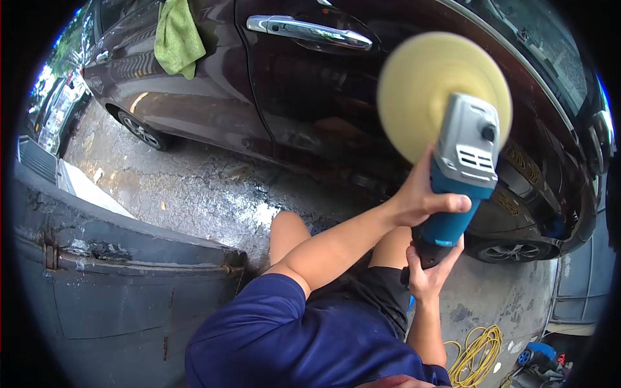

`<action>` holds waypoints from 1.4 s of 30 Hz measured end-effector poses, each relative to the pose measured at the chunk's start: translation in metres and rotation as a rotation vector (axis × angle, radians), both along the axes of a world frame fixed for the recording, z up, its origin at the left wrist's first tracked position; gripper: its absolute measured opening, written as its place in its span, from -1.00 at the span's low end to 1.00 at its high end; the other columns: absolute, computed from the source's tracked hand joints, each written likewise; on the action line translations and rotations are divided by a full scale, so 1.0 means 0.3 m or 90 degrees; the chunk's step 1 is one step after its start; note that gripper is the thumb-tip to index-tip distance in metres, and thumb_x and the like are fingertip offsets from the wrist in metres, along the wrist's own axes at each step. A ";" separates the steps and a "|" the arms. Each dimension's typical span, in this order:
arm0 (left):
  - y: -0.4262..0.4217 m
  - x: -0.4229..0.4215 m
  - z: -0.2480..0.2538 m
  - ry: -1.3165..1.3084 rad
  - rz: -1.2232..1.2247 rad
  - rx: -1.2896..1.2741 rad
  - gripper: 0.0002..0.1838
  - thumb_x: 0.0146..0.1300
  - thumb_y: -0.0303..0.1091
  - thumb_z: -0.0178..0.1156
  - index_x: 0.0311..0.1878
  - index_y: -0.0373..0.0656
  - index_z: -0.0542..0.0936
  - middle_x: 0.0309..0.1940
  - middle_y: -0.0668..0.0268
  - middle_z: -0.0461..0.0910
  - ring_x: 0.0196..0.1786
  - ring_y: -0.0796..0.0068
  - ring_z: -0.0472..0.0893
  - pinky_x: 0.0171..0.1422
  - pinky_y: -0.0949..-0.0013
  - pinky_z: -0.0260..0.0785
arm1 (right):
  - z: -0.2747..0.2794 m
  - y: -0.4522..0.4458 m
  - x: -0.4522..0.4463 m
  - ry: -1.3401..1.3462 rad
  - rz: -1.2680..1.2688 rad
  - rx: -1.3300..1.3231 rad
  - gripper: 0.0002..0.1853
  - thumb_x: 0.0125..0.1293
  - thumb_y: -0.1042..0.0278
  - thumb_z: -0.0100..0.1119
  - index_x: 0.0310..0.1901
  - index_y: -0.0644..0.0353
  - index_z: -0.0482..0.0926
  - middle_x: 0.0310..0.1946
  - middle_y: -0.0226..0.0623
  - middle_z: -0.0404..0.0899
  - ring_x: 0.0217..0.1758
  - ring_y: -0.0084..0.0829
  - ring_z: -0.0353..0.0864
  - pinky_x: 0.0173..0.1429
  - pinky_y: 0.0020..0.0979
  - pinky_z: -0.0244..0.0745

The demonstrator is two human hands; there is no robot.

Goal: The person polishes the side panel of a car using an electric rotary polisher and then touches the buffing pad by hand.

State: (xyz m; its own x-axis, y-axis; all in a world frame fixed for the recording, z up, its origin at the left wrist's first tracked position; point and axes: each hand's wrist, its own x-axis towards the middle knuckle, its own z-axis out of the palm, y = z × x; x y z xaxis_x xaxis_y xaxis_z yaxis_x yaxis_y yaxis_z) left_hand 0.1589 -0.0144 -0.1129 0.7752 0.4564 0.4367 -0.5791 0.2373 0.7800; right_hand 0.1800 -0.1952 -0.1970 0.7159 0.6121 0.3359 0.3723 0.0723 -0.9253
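Note:
Both my hands are on a teal and grey polisher (467, 142) with a round, pale yellow pad (411, 90). My left hand (430, 197) wraps round the teal body just below the grey head, its thumb across the top and its other fingers mostly hidden beneath. Lower down, my right hand (430, 275) is closed round the dark rear handle. The pad looks smeared, as if spinning, and overlaps the dark maroon car door (317, 97) in view. Whether it touches the paint I cannot tell.
A green cloth (176, 39) hangs on the car to the left of the chrome door handle (309, 32). A dark grey metal panel (129, 291) stands close on my left. Coiled yellow cord (479, 355) lies on the concrete (174, 174) at lower right, near assorted gear (540, 362).

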 end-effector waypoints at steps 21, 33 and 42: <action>0.054 -0.073 0.000 -0.029 -0.046 -0.089 0.08 -0.05 -0.06 0.56 0.51 -0.25 0.25 0.20 0.12 0.56 0.24 0.28 0.62 0.38 0.17 0.50 | 0.068 0.024 0.012 -0.013 0.103 0.030 0.15 0.21 0.26 0.59 0.63 0.33 -0.08 0.34 0.00 0.41 0.34 -0.18 0.53 0.48 -0.18 0.41; 0.030 -0.064 -0.002 -0.010 -0.040 -0.087 0.06 -0.06 -0.03 0.55 0.49 -0.27 0.29 0.16 0.12 0.61 0.21 0.26 0.64 0.37 0.18 0.50 | 0.059 0.004 0.028 -0.033 0.049 -0.011 0.18 0.23 0.09 0.58 0.64 0.33 -0.06 0.39 -0.02 0.34 0.36 -0.19 0.48 0.48 -0.17 0.39; -0.061 -0.109 -0.125 0.010 0.011 -0.094 0.19 -0.01 -0.01 0.62 0.58 -0.22 0.12 0.30 0.12 0.46 0.35 0.29 0.51 0.48 0.14 0.39 | -0.006 -0.080 -0.022 -0.073 0.003 -0.128 0.24 -0.05 0.30 0.79 0.58 0.24 0.09 0.28 0.02 0.55 0.28 -0.15 0.64 0.40 -0.16 0.51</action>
State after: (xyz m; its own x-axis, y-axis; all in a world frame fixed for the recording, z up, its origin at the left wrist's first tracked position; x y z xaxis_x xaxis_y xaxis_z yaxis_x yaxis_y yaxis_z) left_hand 0.1262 -0.0328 -0.1503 0.7727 0.5285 0.3515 -0.5720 0.3399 0.7465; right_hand 0.1733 -0.2193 -0.1989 0.6773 0.6779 0.2858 0.4763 -0.1080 -0.8726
